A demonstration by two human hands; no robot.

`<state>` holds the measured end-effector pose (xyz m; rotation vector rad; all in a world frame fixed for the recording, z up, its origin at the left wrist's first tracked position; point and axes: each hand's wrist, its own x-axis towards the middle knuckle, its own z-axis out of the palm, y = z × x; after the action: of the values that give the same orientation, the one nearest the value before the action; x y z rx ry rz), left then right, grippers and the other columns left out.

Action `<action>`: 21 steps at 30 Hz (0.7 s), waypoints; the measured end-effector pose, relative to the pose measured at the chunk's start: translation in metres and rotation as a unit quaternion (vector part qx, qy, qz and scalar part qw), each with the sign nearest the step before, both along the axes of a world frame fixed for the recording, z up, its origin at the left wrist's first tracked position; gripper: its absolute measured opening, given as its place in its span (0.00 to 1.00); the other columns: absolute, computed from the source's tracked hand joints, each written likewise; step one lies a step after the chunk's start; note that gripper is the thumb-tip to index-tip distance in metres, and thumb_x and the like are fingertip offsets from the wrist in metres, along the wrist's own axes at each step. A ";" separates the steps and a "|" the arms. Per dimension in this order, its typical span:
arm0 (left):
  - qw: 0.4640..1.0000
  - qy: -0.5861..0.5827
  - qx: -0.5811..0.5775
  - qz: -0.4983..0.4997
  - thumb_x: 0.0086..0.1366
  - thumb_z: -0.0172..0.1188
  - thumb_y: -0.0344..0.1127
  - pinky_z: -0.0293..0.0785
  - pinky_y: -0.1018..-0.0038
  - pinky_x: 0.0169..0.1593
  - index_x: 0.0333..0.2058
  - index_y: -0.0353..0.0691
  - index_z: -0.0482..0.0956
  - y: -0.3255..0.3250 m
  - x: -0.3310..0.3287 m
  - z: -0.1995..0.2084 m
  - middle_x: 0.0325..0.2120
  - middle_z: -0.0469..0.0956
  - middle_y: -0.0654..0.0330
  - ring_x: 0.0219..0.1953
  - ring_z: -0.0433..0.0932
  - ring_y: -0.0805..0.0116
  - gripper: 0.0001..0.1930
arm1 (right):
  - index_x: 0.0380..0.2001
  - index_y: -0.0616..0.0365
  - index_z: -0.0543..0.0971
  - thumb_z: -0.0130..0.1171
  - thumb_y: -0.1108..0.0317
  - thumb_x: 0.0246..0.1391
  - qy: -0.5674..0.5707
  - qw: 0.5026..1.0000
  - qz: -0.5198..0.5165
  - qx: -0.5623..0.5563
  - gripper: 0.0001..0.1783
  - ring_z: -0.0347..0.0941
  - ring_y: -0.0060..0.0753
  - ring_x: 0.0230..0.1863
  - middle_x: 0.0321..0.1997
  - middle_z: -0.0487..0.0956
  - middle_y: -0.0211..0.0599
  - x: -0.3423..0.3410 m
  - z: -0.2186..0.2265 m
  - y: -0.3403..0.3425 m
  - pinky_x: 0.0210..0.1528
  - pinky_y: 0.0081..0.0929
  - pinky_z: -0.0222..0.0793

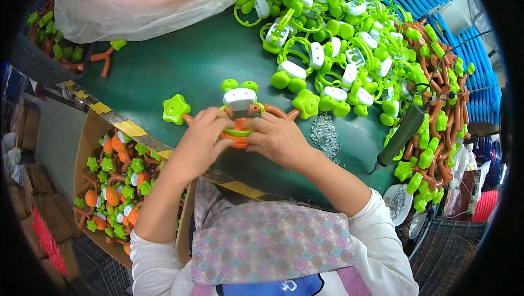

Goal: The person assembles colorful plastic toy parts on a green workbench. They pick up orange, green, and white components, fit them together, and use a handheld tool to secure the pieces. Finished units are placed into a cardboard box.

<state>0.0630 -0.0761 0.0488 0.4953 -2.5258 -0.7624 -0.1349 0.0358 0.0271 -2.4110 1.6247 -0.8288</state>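
Note:
Between my hands is a plastic toy assembly. It has a white block (240,96) with two green knobs at its top, a green ring (238,132) and an orange part (234,142) below. Brown branch-shaped pieces stick out on both sides, one ending in a green star-shaped tip (305,104) at the right, another in a green star-shaped tip (176,109) at the left. My left hand (204,139) is closed on the assembly's left side. My right hand (277,139) pinches its right side near the brown branch piece (273,111). The fingers partly hide the middle.
Loose screws (326,135) lie right of my right hand. A dark green electric screwdriver (403,136) hangs tip-down beyond them. Green-and-white ring parts (338,50) heap at the back right, beside brown branch pieces (436,116). A plastic bag (131,23) holds orange parts. A carton (90,132) of toys stands lower left.

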 end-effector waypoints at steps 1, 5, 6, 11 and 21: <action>0.996 0.012 0.054 0.064 0.58 0.67 0.29 0.73 0.67 0.42 0.37 0.34 0.77 0.014 0.000 0.007 0.41 0.74 0.54 0.40 0.77 0.61 0.10 | 0.26 0.53 0.79 0.68 0.63 0.42 0.020 1.000 -0.004 -0.017 0.09 0.72 0.38 0.41 0.42 0.75 0.34 0.000 -0.006 -0.003 0.42 0.35 0.72; 0.834 -0.100 0.524 0.142 0.69 0.61 0.43 0.79 0.69 0.32 0.48 0.35 0.74 0.056 0.021 0.000 0.44 0.78 0.50 0.28 0.82 0.68 0.18 | 0.27 0.52 0.77 0.69 0.65 0.43 0.019 0.998 -0.019 -0.063 0.10 0.73 0.37 0.40 0.40 0.76 0.30 0.007 0.005 -0.004 0.45 0.36 0.71; 0.788 -0.033 0.600 0.132 0.71 0.58 0.45 0.80 0.68 0.36 0.53 0.37 0.70 0.060 0.020 -0.005 0.47 0.77 0.52 0.32 0.82 0.67 0.21 | 0.29 0.53 0.77 0.68 0.65 0.43 0.039 0.997 -0.011 -0.067 0.11 0.72 0.37 0.39 0.41 0.76 0.31 0.009 0.008 -0.002 0.43 0.36 0.71; 0.580 0.314 0.746 0.089 0.73 0.48 0.44 0.78 0.63 0.50 0.63 0.40 0.59 0.061 -0.009 -0.042 0.55 0.71 0.55 0.50 0.78 0.63 0.25 | 0.36 0.55 0.78 0.67 0.68 0.45 0.036 0.998 0.045 -0.040 0.13 0.73 0.37 0.39 0.49 0.76 0.34 0.022 0.011 0.008 0.43 0.35 0.73; 0.519 0.403 0.753 0.040 0.64 0.45 0.31 0.76 0.54 0.59 0.65 0.34 0.58 0.055 -0.015 -0.050 0.60 0.68 0.47 0.58 0.73 0.44 0.29 | 0.41 0.56 0.80 0.64 0.66 0.53 0.070 0.989 -0.128 -0.031 0.12 0.74 0.40 0.34 0.32 0.78 0.36 -0.019 0.005 -0.006 0.39 0.35 0.67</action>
<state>0.0484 -0.0210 -0.0010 0.4859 -0.4360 -2.3088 -0.1542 0.0294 0.0322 -2.3825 2.0223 -0.7706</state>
